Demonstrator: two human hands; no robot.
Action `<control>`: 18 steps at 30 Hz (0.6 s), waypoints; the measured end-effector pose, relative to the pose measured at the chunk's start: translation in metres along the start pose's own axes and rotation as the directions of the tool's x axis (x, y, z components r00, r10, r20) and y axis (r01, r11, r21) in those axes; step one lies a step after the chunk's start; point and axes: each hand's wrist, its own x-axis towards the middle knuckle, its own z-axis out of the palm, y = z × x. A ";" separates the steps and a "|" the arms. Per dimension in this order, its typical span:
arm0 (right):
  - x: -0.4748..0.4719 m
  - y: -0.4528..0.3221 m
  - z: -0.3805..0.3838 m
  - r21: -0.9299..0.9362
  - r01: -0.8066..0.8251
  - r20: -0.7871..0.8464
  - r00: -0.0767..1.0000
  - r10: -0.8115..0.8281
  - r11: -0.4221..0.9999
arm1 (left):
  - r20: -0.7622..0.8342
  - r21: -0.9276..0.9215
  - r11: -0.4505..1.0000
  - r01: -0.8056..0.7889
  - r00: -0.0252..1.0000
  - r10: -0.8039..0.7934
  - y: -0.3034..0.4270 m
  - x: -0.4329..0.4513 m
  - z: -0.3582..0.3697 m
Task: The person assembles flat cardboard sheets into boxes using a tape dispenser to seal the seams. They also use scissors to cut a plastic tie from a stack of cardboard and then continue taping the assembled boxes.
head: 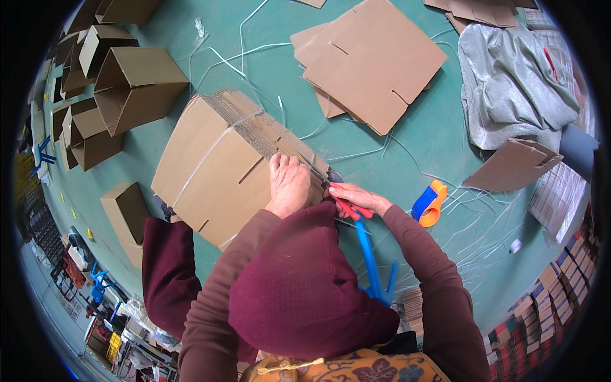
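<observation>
A thick bundle of flat cardboard cartons (pixel 205 143) leans in front of my knees, bound by a pale plastic strap (pixel 205 160). My left hand (pixel 289 184) grips its upper edge, with the fingers curled over. At the bundle's right end, my right hand (pixel 355 198) is closed around red-handled pliers or cutters (pixel 351 203). The tool's jaws point at the carton edges, and their tips are hard to make out. A blue stool leg (pixel 366 248) shows below the right hand.
Loose flat cartons (pixel 374 62) lie ahead on the green floor. Folded open boxes (pixel 143 86) stand at the left. An orange and blue tape dispenser (pixel 429 203) sits at the right, near tangled cut straps (pixel 468 234). Silvery sheeting (pixel 515 90) is heaped farther right.
</observation>
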 end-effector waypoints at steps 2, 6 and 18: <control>0.008 -0.011 0.001 -0.053 -0.010 0.000 1.000 0.010 0.999 | 0.007 0.003 1.000 -0.008 1.000 0.008 0.000 -0.001 0.000; -0.005 -0.002 -0.006 0.091 -0.036 0.092 0.995 0.027 0.995 | -0.034 -0.125 0.990 -0.068 0.997 0.064 0.001 -0.004 0.001; 0.054 -0.102 -0.006 0.097 -0.012 0.167 0.986 -0.004 0.995 | -0.068 0.401 0.914 0.061 0.997 -0.037 -0.102 0.066 -0.082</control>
